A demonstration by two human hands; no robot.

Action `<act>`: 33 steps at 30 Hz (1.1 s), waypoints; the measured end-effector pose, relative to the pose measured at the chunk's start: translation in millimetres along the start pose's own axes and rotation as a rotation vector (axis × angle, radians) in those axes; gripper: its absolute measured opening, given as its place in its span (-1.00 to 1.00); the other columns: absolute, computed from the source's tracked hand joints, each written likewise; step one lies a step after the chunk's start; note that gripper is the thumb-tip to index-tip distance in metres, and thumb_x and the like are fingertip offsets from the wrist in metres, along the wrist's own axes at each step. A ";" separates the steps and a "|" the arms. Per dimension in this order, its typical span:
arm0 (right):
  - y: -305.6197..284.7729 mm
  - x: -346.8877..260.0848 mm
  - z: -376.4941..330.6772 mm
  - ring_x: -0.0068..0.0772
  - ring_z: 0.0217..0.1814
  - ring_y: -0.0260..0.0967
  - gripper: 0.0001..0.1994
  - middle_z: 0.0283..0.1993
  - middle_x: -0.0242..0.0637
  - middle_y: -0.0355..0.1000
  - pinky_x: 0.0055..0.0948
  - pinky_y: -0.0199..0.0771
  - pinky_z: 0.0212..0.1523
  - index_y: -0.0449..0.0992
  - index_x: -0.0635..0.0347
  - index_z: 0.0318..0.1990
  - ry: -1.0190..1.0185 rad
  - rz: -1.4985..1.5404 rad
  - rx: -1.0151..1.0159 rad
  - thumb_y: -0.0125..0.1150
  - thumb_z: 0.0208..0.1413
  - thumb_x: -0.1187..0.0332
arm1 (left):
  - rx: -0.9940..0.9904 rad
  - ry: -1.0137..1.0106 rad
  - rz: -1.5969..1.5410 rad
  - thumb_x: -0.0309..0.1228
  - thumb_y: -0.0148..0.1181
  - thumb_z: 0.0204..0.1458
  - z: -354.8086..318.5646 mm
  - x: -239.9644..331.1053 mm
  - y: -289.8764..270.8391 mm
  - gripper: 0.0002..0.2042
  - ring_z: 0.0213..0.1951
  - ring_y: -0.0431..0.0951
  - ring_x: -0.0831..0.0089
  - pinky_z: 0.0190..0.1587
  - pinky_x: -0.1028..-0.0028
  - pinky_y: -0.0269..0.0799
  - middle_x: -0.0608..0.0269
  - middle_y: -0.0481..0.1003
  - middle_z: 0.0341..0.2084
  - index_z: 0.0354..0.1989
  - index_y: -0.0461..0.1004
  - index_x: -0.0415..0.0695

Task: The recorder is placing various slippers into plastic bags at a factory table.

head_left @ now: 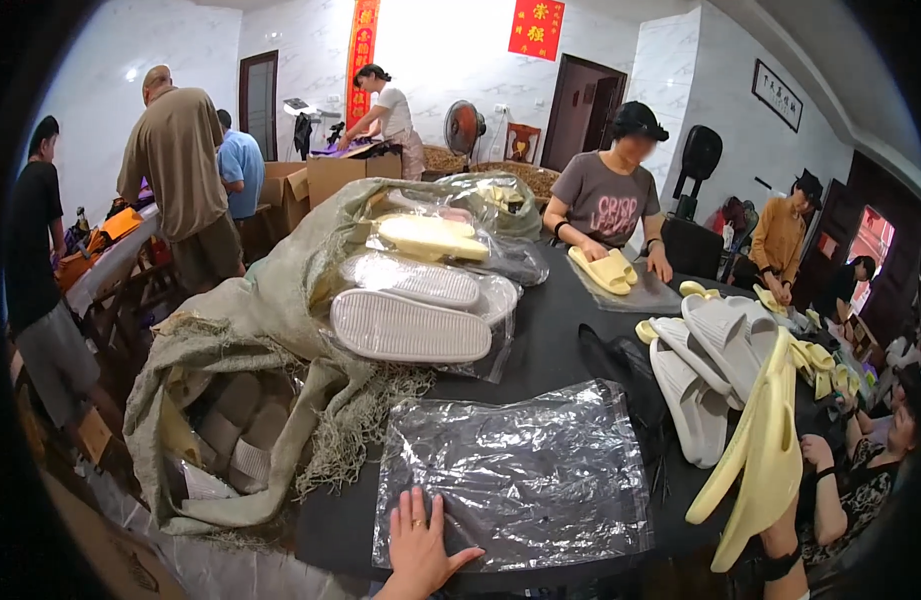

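Observation:
My left hand (420, 545) lies flat with fingers spread on the near left part of a clear plastic bag (540, 470), which is spread on the black table. At the lower right, my right hand (782, 530) holds a pair of pale yellow slippers (760, 450) tilted upright. Its fingers are mostly hidden behind the slippers, and a black band circles the wrist. Just beyond them sit light grey slippers (692, 390), close to the right edge of the bag.
A woven sack (230, 310) at the left holds bagged slippers (410, 325) and brown slippers (248, 425). Across the table (550, 345), a person (610, 195) handles yellow slippers (605, 270) over another clear bag. At the right, a person's arm (828, 490) is close to my slippers.

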State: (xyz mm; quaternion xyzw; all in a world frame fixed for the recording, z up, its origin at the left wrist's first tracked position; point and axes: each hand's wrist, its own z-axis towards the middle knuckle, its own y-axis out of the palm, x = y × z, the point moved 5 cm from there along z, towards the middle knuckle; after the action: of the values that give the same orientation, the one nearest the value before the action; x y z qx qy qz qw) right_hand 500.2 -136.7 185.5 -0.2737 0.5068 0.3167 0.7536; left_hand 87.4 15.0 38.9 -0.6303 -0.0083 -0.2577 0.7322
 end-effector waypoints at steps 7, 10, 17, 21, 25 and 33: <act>201.8 -8.5 -42.0 -0.12 -0.35 0.44 -0.77 -0.32 -0.16 0.45 -0.34 0.45 -0.38 0.50 0.25 -0.27 -0.709 -0.560 -0.773 0.28 -0.15 0.40 | 0.035 0.115 0.133 0.17 0.01 -0.04 3.4 -2.0 33.9 -0.26 0.26 0.05 -0.07 0.21 -0.04 -0.03 -0.07 0.11 0.24 0.21 0.21 -0.14; 267.6 56.0 -62.1 0.17 0.03 0.29 -0.50 0.08 0.21 0.25 -0.16 0.33 0.04 0.28 0.28 0.12 -0.292 -0.515 -1.006 0.09 -0.08 0.51 | -0.022 0.174 0.002 0.06 -0.01 -0.02 3.6 1.1 36.5 -0.29 0.32 -0.07 -0.06 0.24 -0.07 -0.12 -0.05 0.00 0.30 0.29 0.09 -0.04; 315.0 88.3 -72.5 0.39 0.23 -0.06 -0.36 0.27 0.38 -0.12 0.14 -0.04 0.21 0.01 0.41 0.23 -0.374 -0.858 -1.083 0.00 -0.01 0.30 | 0.171 0.173 -0.404 -0.02 0.07 -0.04 -5.2 -10.7 43.2 -0.31 0.30 0.02 -0.02 0.27 0.11 -0.07 -0.04 0.06 0.28 0.28 0.12 -0.02; 328.8 125.9 -93.0 0.36 0.42 -0.54 -0.42 0.35 0.34 -0.33 0.00 -0.38 0.38 -0.01 0.13 0.32 0.112 -0.462 -1.169 -0.21 0.16 0.15 | 0.098 0.160 -0.509 -0.07 0.12 -0.08 5.1 -0.6 14.4 -0.43 0.20 0.20 0.11 0.25 0.08 -0.03 0.12 0.29 0.13 0.14 0.30 -0.02; 347.9 129.5 -90.7 0.30 0.38 -0.38 -0.29 0.29 0.34 -0.18 0.14 -0.34 0.30 0.09 0.54 0.16 0.110 -0.672 -1.064 -0.03 0.06 0.02 | 0.058 0.152 -0.525 -0.04 0.11 -0.07 8.0 -6.5 21.7 -0.40 0.23 0.13 0.06 0.25 0.04 -0.07 0.09 0.25 0.16 0.16 0.29 -0.03; 357.1 147.0 -71.1 0.12 0.38 -0.15 -0.38 0.23 0.23 0.10 -0.03 -0.22 0.32 0.18 0.44 0.16 -0.126 -0.652 -0.901 0.05 0.05 0.13 | -0.001 0.081 -0.525 0.02 0.08 -0.06 4.6 -2.9 34.0 -0.36 0.29 0.00 -0.04 0.25 -0.05 -0.14 0.03 0.16 0.22 0.19 0.25 -0.05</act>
State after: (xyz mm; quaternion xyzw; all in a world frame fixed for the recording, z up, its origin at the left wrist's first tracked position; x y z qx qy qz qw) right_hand 230.7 72.4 -8.9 -0.6920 0.1644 0.2682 0.6497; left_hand 99.5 22.8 7.6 -0.5961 -0.1422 -0.4640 0.6397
